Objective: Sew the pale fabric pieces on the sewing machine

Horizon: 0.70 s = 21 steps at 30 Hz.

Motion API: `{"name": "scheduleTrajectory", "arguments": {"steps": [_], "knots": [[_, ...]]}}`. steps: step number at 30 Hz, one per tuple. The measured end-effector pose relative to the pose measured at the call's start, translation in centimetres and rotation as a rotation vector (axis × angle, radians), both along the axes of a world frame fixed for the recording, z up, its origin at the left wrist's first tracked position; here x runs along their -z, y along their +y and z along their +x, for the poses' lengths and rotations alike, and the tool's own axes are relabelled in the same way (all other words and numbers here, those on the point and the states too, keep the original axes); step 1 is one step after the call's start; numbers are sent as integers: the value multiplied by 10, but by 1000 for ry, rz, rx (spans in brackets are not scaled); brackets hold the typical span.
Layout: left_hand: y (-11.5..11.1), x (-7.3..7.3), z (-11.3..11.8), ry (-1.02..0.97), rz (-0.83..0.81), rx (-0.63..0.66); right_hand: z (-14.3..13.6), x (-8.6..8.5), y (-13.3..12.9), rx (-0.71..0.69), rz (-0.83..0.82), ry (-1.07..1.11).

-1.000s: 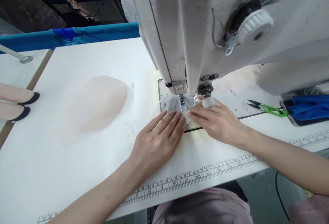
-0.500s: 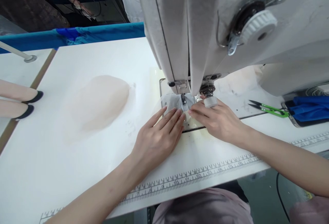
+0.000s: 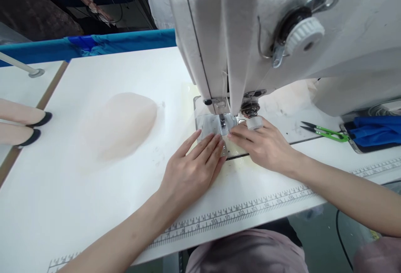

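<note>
A pale sewing machine stands over the white table, its presser foot down near the metal plate. Thin, see-through fabric lies around the foot, its edges hard to make out. My left hand rests flat on the fabric just left of the foot, fingers stretched out and thumb apart. On the other side, my right hand has its fingers together at the fabric beside the foot. A white knob with a spring partly covers those fingers, and the right thumb is mostly hidden.
A sheer beige fabric piece lies on the table to the left. Green-handled thread snips and a blue cloth on a phone-like dark object are at the right. A printed ruler runs along the front edge.
Both hands stay nearly in place beside the foot, with only slight finger shifts. The see-through fabric near the left fingers lies a little differently. The view has moved slightly.
</note>
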<state>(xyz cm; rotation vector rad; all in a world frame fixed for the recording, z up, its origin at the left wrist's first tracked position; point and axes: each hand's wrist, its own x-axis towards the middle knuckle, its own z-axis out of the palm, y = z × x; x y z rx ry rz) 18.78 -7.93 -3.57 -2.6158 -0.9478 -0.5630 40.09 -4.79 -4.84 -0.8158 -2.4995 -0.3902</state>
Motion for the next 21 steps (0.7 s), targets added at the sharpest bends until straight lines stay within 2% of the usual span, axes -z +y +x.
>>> {"name": "scheduleTrajectory", "arguments": {"steps": [9,21], "knots": [[4,0,1,12,9,-29,-2,0,1,42,-28,-44],[23,11,-2,-64,-11,-73,-1,-2,6,110,4,-114]]}}
